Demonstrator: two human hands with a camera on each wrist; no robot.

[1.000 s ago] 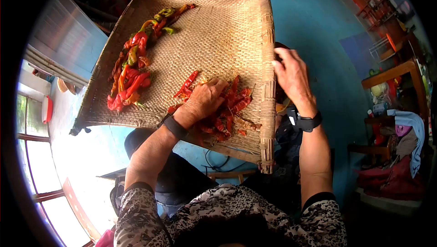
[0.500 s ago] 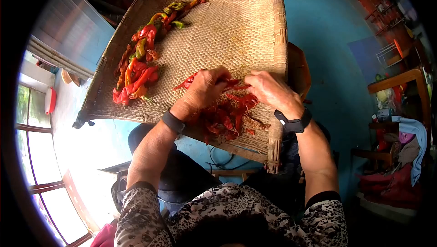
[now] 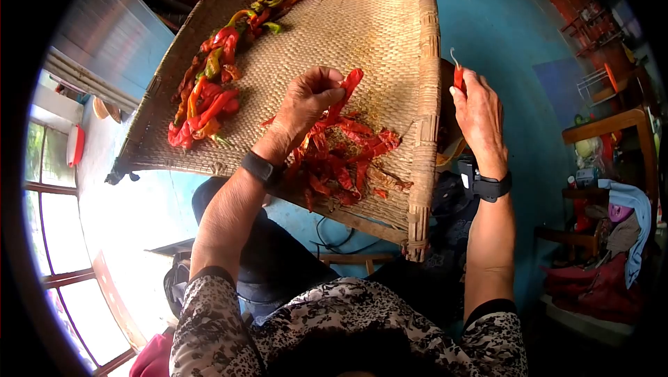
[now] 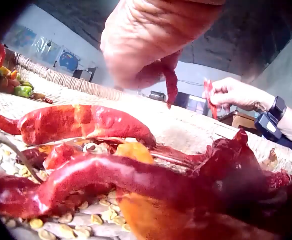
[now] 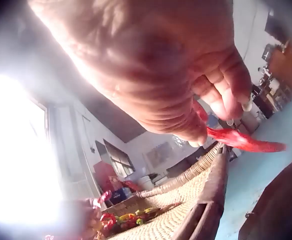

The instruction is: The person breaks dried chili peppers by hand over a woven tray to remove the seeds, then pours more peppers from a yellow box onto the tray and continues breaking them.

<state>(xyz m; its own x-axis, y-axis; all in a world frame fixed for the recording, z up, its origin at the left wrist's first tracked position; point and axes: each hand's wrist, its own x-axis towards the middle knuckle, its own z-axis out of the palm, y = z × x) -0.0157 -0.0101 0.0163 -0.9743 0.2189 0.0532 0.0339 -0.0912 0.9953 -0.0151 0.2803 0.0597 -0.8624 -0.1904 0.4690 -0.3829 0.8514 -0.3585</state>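
Observation:
My left hand (image 3: 305, 102) pinches a red dried chili (image 3: 352, 86) between thumb and fingers, held above a pile of torn red chilies (image 3: 341, 175) in the near right part of a woven tray (image 3: 341, 36). Pale seeds (image 4: 98, 219) lie among these pieces. Past the tray's right rim, my right hand (image 3: 481, 119) pinches another red chili piece (image 3: 458, 78) with a thin pale stem at its end. In the right wrist view, that chili piece (image 5: 248, 142) sticks out from the fingertips, beyond the rim.
Along the tray's left side runs a row of red, orange and green peppers (image 3: 216, 95). A brown container (image 5: 276, 205) stands under my right hand, beside the tray. Blue floor (image 3: 480, 22) surrounds it; a wooden chair with clothes (image 3: 626, 203) is at the right.
Both hands were together over the pile half a second ago. The right hand has since moved right past the rim with a chili piece; the left has lifted with its own chili.

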